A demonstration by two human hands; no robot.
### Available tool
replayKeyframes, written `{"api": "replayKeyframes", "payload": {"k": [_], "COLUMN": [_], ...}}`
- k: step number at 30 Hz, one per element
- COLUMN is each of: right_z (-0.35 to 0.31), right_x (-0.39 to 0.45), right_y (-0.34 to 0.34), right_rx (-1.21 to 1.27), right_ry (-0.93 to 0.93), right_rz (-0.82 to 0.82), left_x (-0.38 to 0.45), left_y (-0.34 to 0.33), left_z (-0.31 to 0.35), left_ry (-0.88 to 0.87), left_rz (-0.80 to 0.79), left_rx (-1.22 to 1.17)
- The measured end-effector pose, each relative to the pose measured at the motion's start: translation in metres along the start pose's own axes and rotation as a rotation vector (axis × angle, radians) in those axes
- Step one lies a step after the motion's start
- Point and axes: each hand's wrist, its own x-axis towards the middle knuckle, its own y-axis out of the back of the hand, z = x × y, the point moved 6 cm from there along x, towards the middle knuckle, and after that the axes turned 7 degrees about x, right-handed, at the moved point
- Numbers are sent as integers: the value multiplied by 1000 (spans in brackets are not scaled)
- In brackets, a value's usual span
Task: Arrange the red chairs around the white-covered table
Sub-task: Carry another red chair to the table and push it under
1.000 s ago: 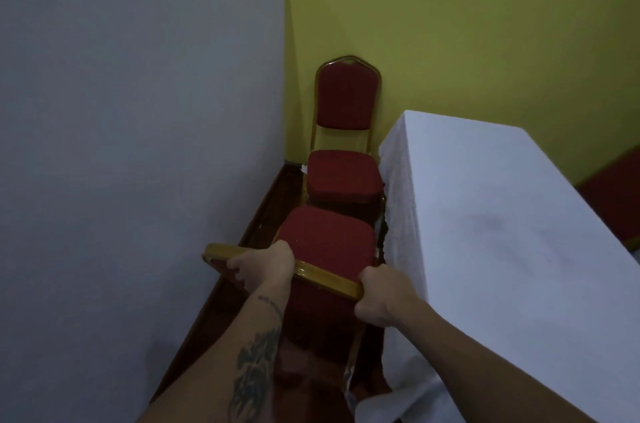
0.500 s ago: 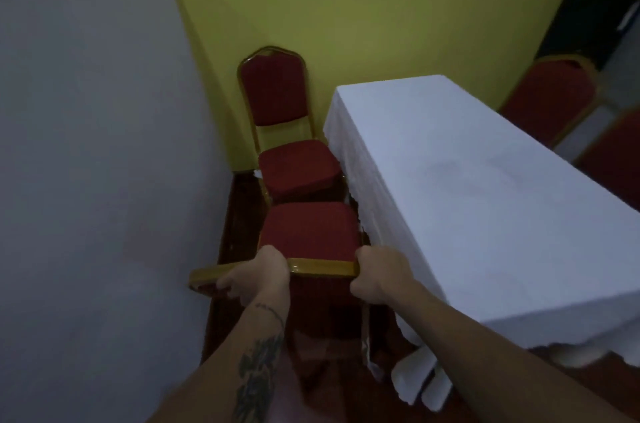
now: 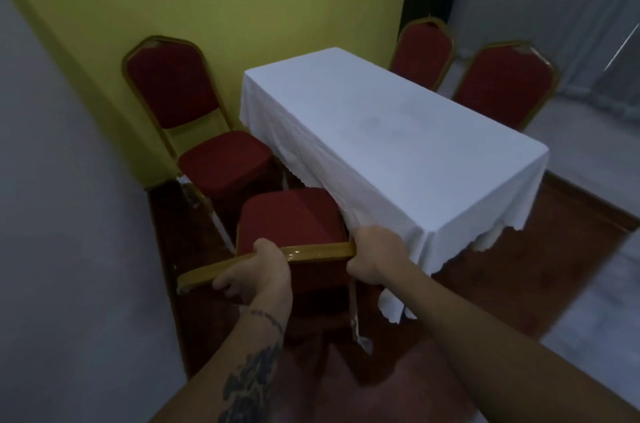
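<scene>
Left hand (image 3: 258, 268) and right hand (image 3: 375, 258), fingers curled tight round gold top rail of near red chair (image 3: 289, 226), at 6 o'clock of table (image 3: 398, 131) (seat against cloth). Risk: pushing further snags hanging tablecloth (image 3: 446, 242), drags it; or bumps neighbour chair (image 3: 221, 159) at 11 o'clock.

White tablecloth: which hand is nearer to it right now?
Right. The right hand grips the held chair's gold backrest frame right against the tablecloth's hanging edge; the left hand grips farther along that frame, away from the cloth.
</scene>
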Motion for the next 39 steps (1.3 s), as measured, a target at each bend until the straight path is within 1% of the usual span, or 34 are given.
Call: {"api": "replayKeyframes", "payload": {"k": [3,7,10,13,16,22,24,26,30,33,35,37,39], "right_z": [-6,-19,-30,-46,-62,-97,-100,-100,-103,-111,-115,-113,-110], "right_x": [-16,-25,-26,-31,-42,-59,-59,-57,-46,-35,-27,-21,-18], "right_y": [-7,-9,-8,-8,-14,-38,-38,-36,-32,-33,-36,-43,-49], "right_rx": [-31,-22,-27,-62,-74,-175,-186,-192,-204,-219,-146,2,163], "right_ry": [-10,-59,-70,-57,-27,82,87,85,79,113,134,131,110], "right_rz": [24,-6,-17,-50,-67,-64,-69,-96,-151,-197,-211,-253,-296], "left_x": [4,15,36,65,54,77,78,80,85,84,78,78,77], "left_y": [11,19,14,7,21,27,28,26,19,12,7,8,9], "left_z": [4,22,33,43,61,84,87,88,84,79,78,80,80], "left_ry": [-40,-47,-108,-177,-219,-323,-327,-326,-242,-221,-228,-244,-216], "left_rz": [-48,-87,-120,-192,-288,-329,-345,-359,-444,-440,-504,-531,-582], "left_rx": [24,58,121,173,200,352,404,401,330,312,405,480,506]}}
